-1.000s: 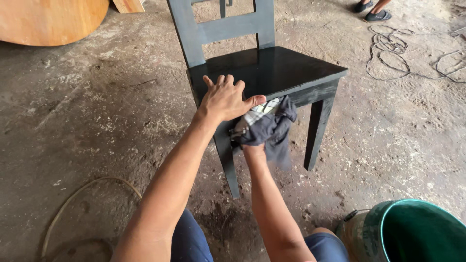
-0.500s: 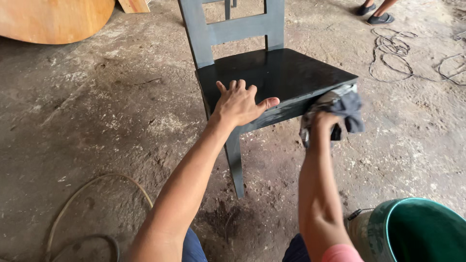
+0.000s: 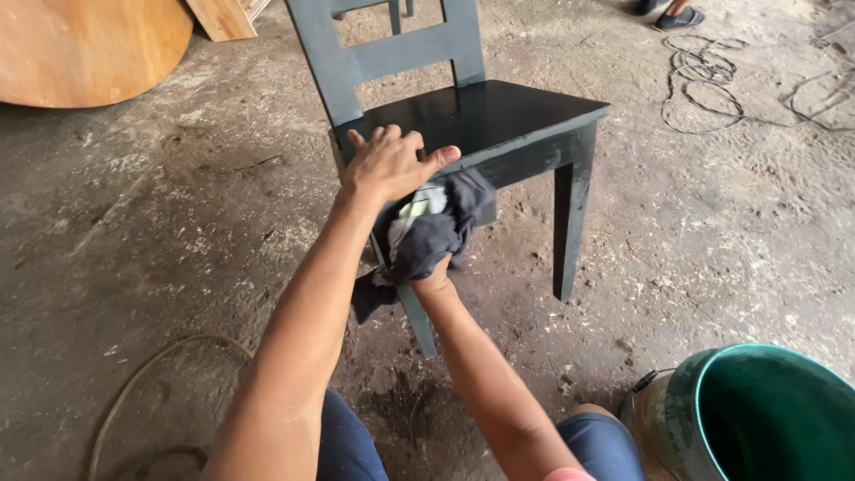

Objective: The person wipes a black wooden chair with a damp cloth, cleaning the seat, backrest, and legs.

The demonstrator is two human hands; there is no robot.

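Observation:
A dark painted wooden chair (image 3: pixel 499 116) stands on the concrete floor in front of me. My left hand (image 3: pixel 392 160) rests flat on the near left corner of its seat, fingers spread. My right hand (image 3: pixel 432 267) grips a dark stained rag (image 3: pixel 427 227) bunched with a bit of pale cloth. The rag is pressed against the seat's front rail, beside the near left leg and just under my left hand.
A green bucket (image 3: pixel 766 419) stands at the lower right by my knee. A round wooden tabletop (image 3: pixel 80 44) lies at the upper left. Coiled cable (image 3: pixel 712 89) lies on the floor at the upper right, near another person's sandalled foot (image 3: pixel 668 13). A hose (image 3: pixel 151 374) curves at the lower left.
My right hand has swept the rag from the chair's right front corner back to the left along the front rail. My left hand stays on the seat corner.

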